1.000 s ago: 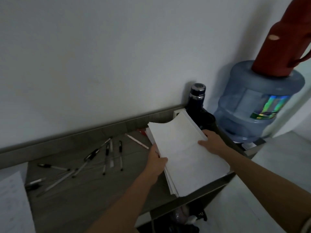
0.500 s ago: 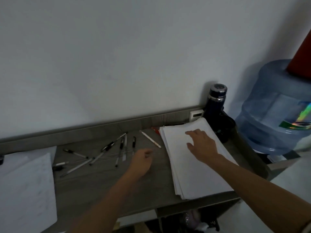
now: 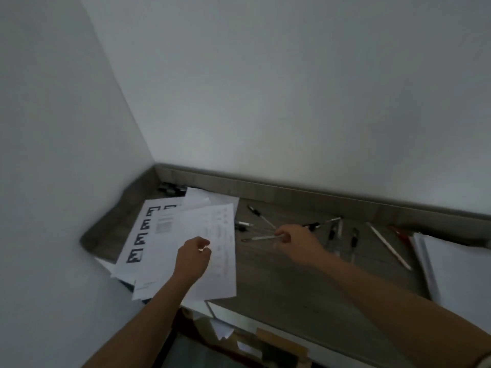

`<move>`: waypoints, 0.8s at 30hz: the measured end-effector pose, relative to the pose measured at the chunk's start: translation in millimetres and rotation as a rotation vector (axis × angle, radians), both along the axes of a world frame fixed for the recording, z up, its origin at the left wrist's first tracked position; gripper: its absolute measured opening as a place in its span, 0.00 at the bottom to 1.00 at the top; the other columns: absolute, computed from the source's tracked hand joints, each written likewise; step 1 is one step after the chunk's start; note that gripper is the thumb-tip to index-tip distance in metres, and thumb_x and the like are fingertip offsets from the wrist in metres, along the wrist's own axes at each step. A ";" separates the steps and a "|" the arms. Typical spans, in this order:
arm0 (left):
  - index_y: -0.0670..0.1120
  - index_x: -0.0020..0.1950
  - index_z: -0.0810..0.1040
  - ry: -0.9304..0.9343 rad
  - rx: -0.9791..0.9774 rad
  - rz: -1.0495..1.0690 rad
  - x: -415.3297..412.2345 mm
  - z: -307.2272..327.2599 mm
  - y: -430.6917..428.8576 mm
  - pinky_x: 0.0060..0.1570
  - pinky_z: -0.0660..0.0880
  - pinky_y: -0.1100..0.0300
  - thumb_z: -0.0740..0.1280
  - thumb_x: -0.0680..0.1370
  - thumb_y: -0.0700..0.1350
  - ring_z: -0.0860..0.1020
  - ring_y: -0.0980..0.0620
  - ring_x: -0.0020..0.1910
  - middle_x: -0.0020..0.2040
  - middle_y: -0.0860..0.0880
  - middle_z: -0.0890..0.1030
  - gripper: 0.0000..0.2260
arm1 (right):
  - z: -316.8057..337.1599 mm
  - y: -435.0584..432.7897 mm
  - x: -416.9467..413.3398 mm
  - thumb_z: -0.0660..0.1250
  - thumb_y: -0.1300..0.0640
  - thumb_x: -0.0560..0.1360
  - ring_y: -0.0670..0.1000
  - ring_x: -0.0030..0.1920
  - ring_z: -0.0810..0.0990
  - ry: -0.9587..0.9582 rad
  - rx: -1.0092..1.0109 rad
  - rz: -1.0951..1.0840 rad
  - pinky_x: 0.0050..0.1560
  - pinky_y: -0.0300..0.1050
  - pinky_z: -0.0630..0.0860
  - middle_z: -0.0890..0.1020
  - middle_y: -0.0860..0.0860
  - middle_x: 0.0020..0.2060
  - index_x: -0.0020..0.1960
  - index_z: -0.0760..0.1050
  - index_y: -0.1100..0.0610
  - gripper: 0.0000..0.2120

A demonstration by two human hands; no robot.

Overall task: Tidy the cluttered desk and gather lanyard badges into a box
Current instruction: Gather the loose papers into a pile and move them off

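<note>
Loose printed sheets (image 3: 170, 235) lie fanned over the left end of the grey desk (image 3: 292, 282). My left hand (image 3: 192, 257) hovers over them with its fingers curled, and whether it touches paper I cannot tell. Several pens (image 3: 332, 232) are scattered across the middle of the desk. My right hand (image 3: 297, 243) reaches among them and pinches one clear pen (image 3: 259, 238) at its end. A neat white paper stack (image 3: 457, 272) sits at the right end. No lanyard badge and no box show in this view.
White walls meet in a corner at the left. A raised grey lip (image 3: 292, 193) runs along the desk's back. A small dark object (image 3: 171, 188) sits in the back corner. A white pencil (image 3: 388, 245) and a red pen (image 3: 400, 236) lie near the stack. Clutter fills the space under the desk.
The view has swung left, off the bottles and the stack. My right hand left the paper stack and took hold of a pen. My left hand moved over the loose sheets.
</note>
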State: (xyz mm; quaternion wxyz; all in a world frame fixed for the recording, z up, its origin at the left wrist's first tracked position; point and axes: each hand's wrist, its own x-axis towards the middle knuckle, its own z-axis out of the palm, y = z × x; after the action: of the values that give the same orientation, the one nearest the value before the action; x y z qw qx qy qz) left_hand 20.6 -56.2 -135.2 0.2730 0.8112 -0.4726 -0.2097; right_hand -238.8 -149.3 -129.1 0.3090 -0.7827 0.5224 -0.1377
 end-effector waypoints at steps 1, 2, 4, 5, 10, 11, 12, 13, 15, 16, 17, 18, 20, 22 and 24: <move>0.42 0.60 0.78 -0.021 0.024 0.012 17.2 -3.4 3.0 0.57 0.71 0.57 0.65 0.78 0.41 0.77 0.45 0.57 0.61 0.42 0.78 0.12 | -3.7 -1.0 15.0 0.73 0.52 0.72 0.47 0.45 0.76 -0.026 0.035 -0.007 0.41 0.36 0.69 0.81 0.52 0.46 0.58 0.80 0.56 0.16; 0.42 0.61 0.77 -0.033 0.041 0.031 38.2 -9.4 5.8 0.58 0.69 0.57 0.65 0.78 0.41 0.76 0.45 0.58 0.62 0.41 0.76 0.12 | -6.9 -1.8 33.0 0.74 0.53 0.72 0.46 0.44 0.76 -0.051 0.080 -0.024 0.38 0.33 0.68 0.80 0.51 0.45 0.58 0.79 0.58 0.17; 0.42 0.62 0.76 -0.053 0.085 0.075 80.7 -19.9 12.4 0.59 0.68 0.57 0.65 0.78 0.43 0.75 0.44 0.59 0.63 0.40 0.74 0.13 | -15.4 -5.5 70.2 0.74 0.54 0.72 0.47 0.48 0.76 -0.113 0.219 -0.088 0.38 0.29 0.69 0.79 0.52 0.50 0.62 0.76 0.61 0.21; 0.42 0.63 0.75 -0.069 0.108 0.091 98.0 -25.2 13.9 0.61 0.68 0.57 0.66 0.78 0.44 0.74 0.44 0.60 0.64 0.39 0.74 0.14 | -19.0 -7.3 84.7 0.73 0.53 0.73 0.48 0.50 0.76 -0.154 0.320 -0.130 0.42 0.32 0.72 0.78 0.54 0.54 0.66 0.73 0.61 0.25; 0.44 0.72 0.67 -0.155 0.270 0.006 159.6 -52.5 19.0 0.69 0.63 0.55 0.62 0.80 0.55 0.66 0.45 0.70 0.72 0.43 0.69 0.24 | -30.7 -10.0 155.7 0.73 0.56 0.73 0.52 0.42 0.84 -0.478 0.796 -0.322 0.36 0.44 0.78 0.82 0.57 0.52 0.63 0.72 0.63 0.23; 0.46 0.73 0.66 -0.206 0.279 -0.031 161.0 -55.6 17.7 0.69 0.63 0.56 0.60 0.80 0.57 0.65 0.46 0.71 0.72 0.44 0.68 0.25 | -31.4 -8.2 164.3 0.74 0.55 0.72 0.50 0.35 0.83 -0.486 0.819 -0.312 0.30 0.40 0.75 0.83 0.57 0.46 0.57 0.76 0.62 0.17; 0.48 0.73 0.66 -0.236 0.278 -0.062 166.0 -58.5 15.8 0.68 0.63 0.56 0.59 0.80 0.59 0.65 0.47 0.71 0.72 0.45 0.68 0.25 | -35.3 -6.5 177.3 0.75 0.54 0.71 0.49 0.31 0.81 -0.462 0.820 -0.297 0.26 0.37 0.71 0.83 0.56 0.43 0.53 0.79 0.61 0.15; 0.49 0.73 0.66 -0.244 0.267 -0.086 165.9 -59.3 13.8 0.68 0.62 0.56 0.58 0.80 0.60 0.65 0.47 0.71 0.72 0.46 0.69 0.25 | -38.2 -5.3 185.0 0.76 0.53 0.71 0.49 0.31 0.79 -0.440 0.793 -0.288 0.24 0.36 0.69 0.83 0.56 0.43 0.52 0.80 0.60 0.14; 0.48 0.71 0.69 -0.214 0.199 -0.114 172.9 -60.0 8.3 0.66 0.64 0.59 0.59 0.80 0.59 0.68 0.49 0.68 0.69 0.47 0.72 0.23 | -46.4 -6.8 200.7 0.76 0.56 0.71 0.48 0.38 0.81 -0.455 0.743 -0.276 0.28 0.36 0.75 0.84 0.54 0.49 0.54 0.81 0.58 0.13; 0.47 0.69 0.72 -0.178 0.150 -0.114 177.3 -58.1 5.4 0.63 0.65 0.61 0.61 0.80 0.57 0.71 0.50 0.65 0.67 0.47 0.75 0.22 | -48.2 -8.9 205.6 0.75 0.59 0.71 0.48 0.42 0.82 -0.458 0.719 -0.263 0.33 0.35 0.78 0.83 0.54 0.53 0.55 0.80 0.60 0.14; 0.46 0.67 0.73 -0.125 0.103 -0.097 185.7 -55.9 1.6 0.60 0.67 0.63 0.62 0.80 0.55 0.74 0.51 0.62 0.65 0.47 0.77 0.20 | -48.6 -12.3 212.4 0.75 0.61 0.71 0.48 0.45 0.82 -0.426 0.683 -0.247 0.39 0.36 0.80 0.83 0.54 0.55 0.56 0.80 0.62 0.15; 0.45 0.66 0.74 -0.063 0.063 -0.066 193.1 -53.3 -1.3 0.58 0.69 0.63 0.63 0.80 0.53 0.76 0.50 0.59 0.63 0.46 0.78 0.18 | -48.6 -15.0 215.8 0.74 0.61 0.72 0.50 0.47 0.82 -0.351 0.619 -0.230 0.44 0.39 0.81 0.83 0.55 0.54 0.57 0.80 0.63 0.14; 0.42 0.62 0.76 -0.004 -0.011 0.003 208.1 -50.2 -6.5 0.52 0.73 0.62 0.65 0.79 0.49 0.77 0.51 0.51 0.59 0.44 0.79 0.15 | -45.8 -20.7 220.4 0.72 0.57 0.74 0.51 0.48 0.83 -0.201 0.452 -0.213 0.51 0.48 0.81 0.84 0.53 0.50 0.54 0.81 0.60 0.11; 0.40 0.59 0.77 -0.035 -0.055 0.066 220.6 -52.1 -8.3 0.45 0.69 0.64 0.66 0.79 0.45 0.74 0.55 0.47 0.56 0.43 0.80 0.12 | -41.9 -27.4 224.3 0.70 0.55 0.75 0.49 0.43 0.82 -0.167 0.294 -0.236 0.47 0.47 0.82 0.84 0.51 0.47 0.51 0.82 0.57 0.07; 0.39 0.58 0.78 -0.049 -0.037 0.094 225.2 -57.4 -8.3 0.50 0.69 0.62 0.66 0.79 0.44 0.75 0.52 0.50 0.55 0.43 0.80 0.12 | -40.7 -31.0 228.0 0.70 0.57 0.76 0.46 0.40 0.81 -0.246 0.203 -0.271 0.39 0.40 0.80 0.84 0.52 0.49 0.52 0.82 0.57 0.07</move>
State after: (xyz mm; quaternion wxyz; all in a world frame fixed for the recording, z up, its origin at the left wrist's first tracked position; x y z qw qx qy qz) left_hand 245.9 -64.6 -192.7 0.2856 0.8322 -0.4445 -0.1681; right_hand -10.7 -180.3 -169.8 0.4262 -0.6475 0.5924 -0.2193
